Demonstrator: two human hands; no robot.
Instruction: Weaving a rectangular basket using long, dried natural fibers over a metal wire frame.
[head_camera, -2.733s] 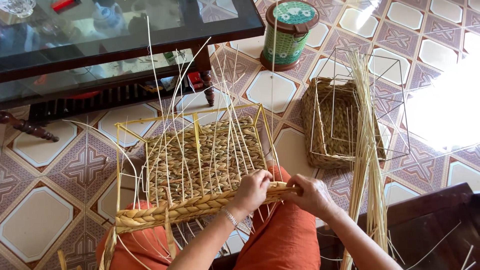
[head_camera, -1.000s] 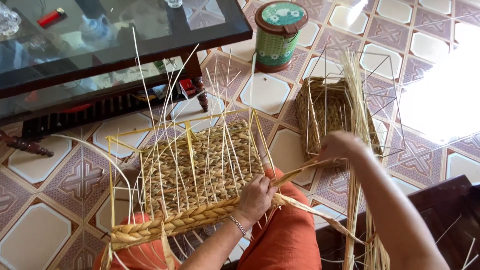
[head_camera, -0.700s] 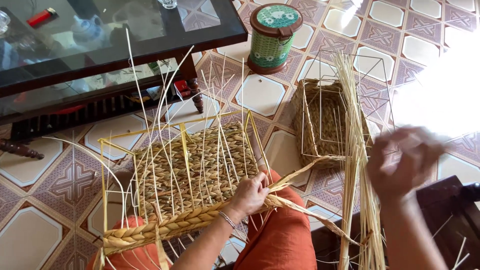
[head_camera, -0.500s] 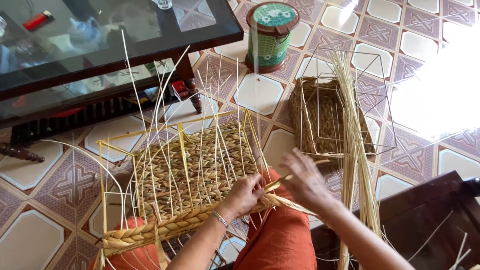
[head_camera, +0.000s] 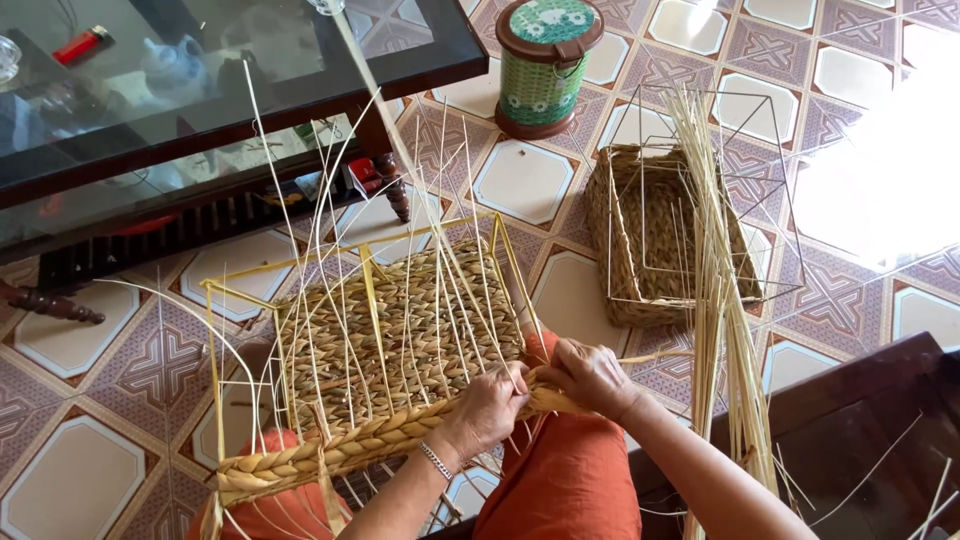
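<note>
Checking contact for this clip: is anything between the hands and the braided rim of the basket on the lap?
Nothing visible. The left hand and right hand both rest directly on the braided rim; only loose upright straws rise beyond them.

A tiled floor (head_camera: 80, 490) with brown-and-cream patterned tiles carries most of what shows here. At the top, a round green woven container with a brown lid (head_camera: 545, 62) stands upright on it. To the right, a small rectangular woven basket on a wire frame (head_camera: 655, 240) sits on the tiles, with a bundle of pale straw stalks (head_camera: 725, 300) rising just beside it and crossing in front of its right side. At the upper left stands a dark wooden coffee table with a glass top (head_camera: 300, 70); a red lighter (head_camera: 80, 45) lies on the glass near its far left end, and the table's turned leg (head_camera: 392, 185) rests on the tiles.
</note>
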